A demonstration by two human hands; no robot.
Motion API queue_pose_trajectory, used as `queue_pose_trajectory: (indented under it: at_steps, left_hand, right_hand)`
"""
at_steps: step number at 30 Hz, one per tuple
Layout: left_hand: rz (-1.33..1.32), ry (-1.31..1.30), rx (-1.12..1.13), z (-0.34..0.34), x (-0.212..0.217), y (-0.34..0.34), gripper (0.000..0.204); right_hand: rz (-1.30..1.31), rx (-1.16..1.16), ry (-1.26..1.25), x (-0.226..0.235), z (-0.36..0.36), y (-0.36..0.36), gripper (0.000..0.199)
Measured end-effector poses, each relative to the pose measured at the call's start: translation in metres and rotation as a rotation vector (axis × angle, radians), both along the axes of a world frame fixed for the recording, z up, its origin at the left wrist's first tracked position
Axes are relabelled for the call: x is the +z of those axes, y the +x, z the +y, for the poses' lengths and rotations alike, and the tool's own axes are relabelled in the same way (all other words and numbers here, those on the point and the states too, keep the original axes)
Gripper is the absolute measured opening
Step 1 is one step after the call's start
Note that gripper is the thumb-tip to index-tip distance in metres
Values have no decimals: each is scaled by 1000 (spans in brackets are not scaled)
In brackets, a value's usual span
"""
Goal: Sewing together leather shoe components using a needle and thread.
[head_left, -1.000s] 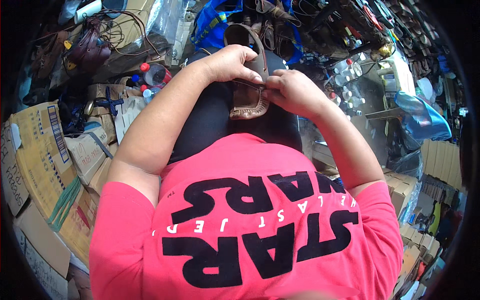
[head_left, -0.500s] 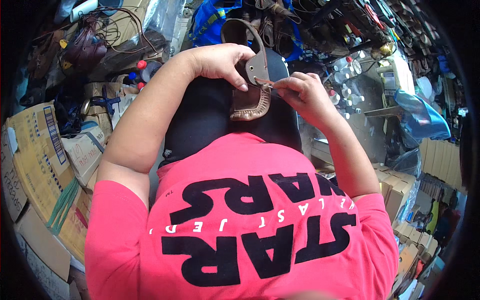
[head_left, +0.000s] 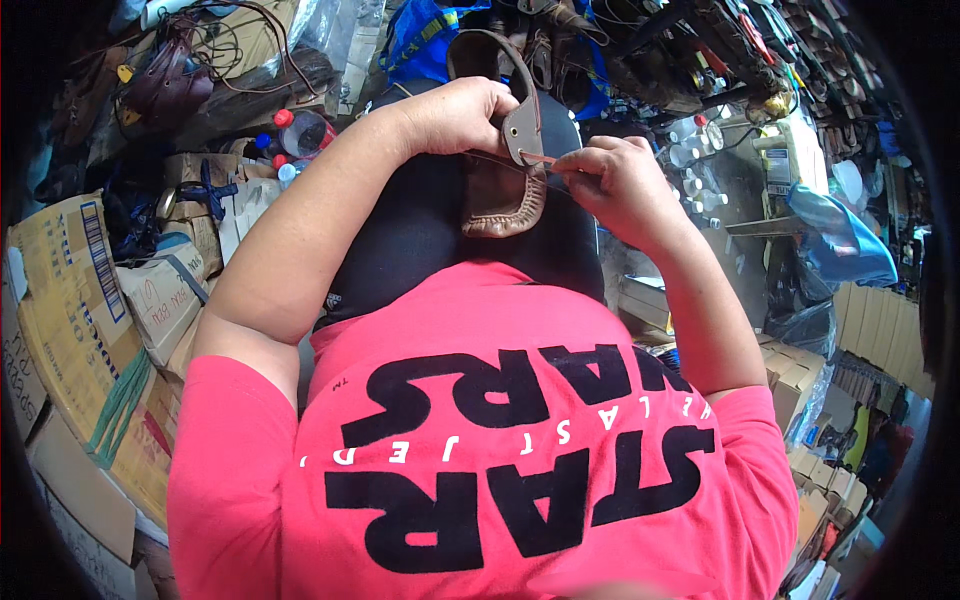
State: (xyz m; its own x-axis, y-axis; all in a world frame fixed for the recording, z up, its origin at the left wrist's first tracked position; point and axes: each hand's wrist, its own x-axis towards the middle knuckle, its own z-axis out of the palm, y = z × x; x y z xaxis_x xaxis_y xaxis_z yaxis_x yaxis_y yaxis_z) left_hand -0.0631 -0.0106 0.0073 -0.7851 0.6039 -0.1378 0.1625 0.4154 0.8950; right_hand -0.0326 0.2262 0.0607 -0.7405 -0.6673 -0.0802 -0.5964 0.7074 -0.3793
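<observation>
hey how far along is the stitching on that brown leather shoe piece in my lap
Done: the rounded edge of the brown leather shoe piece already shows a row of whip stitches. In hand: your left hand grips the piece from above, and your right hand pinches a thin lace at the strap. Left: the strap end looks not yet laced down; how much remains beyond it I cannot tell.

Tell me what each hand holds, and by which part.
Left hand grips the brown leather shoe by its strap. Right hand pinches a thin lace at the strap.
</observation>
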Motion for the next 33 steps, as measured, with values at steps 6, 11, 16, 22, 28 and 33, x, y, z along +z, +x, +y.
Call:
queue_pose_trajectory:
  at_steps: [6, 11, 16, 22, 28, 33]
  left_hand:
    - [-19, 30, -28, 2, -3, -3, 29]
    - [-27, 29, -12, 3, -6, -3, 30]
    - [98, 46, -38, 4, -11, -4, 34]
    - [145, -23, 1, 3, -7, -1, 37]
    - [491, -45, 352, -14, -5, 38, 26]
    - [392, -67, 417, -20, 11, 95, 35]
  right_hand:
    - [63, 81, -3, -1, -4, -6, 14]
    - [-293, 19, -166, -10, -3, -23, 17]
    - [-525, -32, -362, -40, 16, -35, 15]
    - [-596, -108, -465, -40, 3, -22, 13]
    - [-90, -26, -425, -40, 2, -1, 18]
    - [125, -36, -329, -46, 5, 18, 22]
